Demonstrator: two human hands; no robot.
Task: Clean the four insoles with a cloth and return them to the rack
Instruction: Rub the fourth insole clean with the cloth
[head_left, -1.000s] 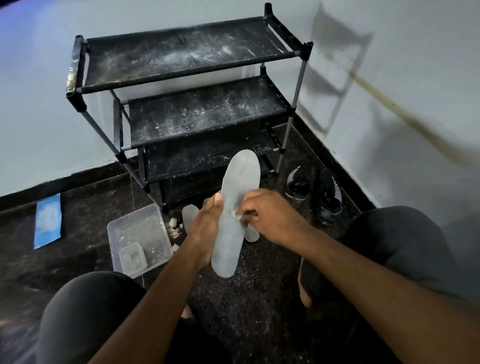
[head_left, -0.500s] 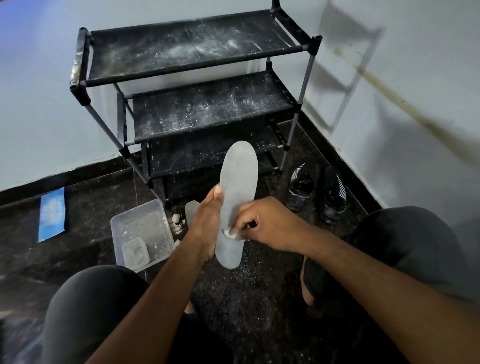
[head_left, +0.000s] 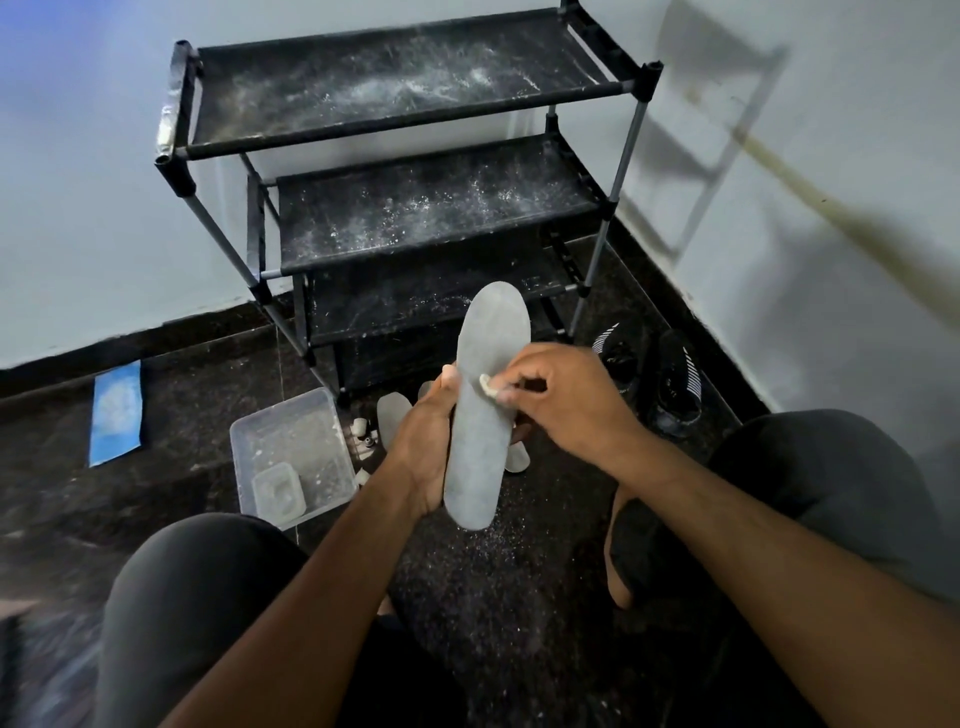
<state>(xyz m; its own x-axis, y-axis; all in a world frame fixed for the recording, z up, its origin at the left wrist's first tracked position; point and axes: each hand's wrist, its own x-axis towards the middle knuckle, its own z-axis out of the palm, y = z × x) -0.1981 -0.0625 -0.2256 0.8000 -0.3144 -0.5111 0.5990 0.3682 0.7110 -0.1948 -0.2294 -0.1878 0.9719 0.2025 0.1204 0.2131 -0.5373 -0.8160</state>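
Near a dusty black rack, left hand gripping an upright grey insole, right hand pinching a small white cloth against it.

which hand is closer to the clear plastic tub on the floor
Left. The left hand grips the insole just right of the tub; the right hand, pinching a small cloth, is beyond the insole.

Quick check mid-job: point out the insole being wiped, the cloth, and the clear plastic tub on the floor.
insole (head_left: 480, 441), head view, middle of its grey face.
cloth (head_left: 487, 386), head view, white wad showing at the right hand's fingertips.
clear plastic tub (head_left: 291, 423), head view, bare far part of its floor.
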